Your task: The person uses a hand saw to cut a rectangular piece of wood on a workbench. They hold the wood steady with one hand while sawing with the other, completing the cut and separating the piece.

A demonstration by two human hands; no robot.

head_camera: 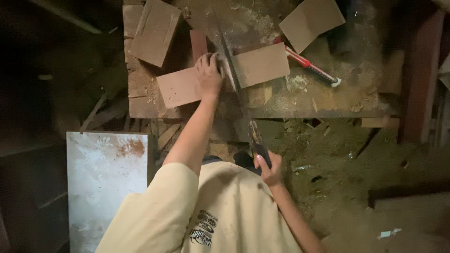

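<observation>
A thin brown board (260,65) lies across the dusty wooden workbench (328,100). My left hand (208,72) presses flat on the board near its middle, fingers spread over it. My right hand (268,168) grips the dark handle of a hand saw (236,89), low by my chest. The saw's blade runs up from the handle across the board, just right of my left hand. Sawdust lies around the cut.
Two more brown boards lie on the bench, one at the top left (154,30) and one at the top right (311,21). A red-handled tool (311,68) rests right of the cut board. A white stained panel (105,182) stands at lower left. Wood scraps litter the dirt floor.
</observation>
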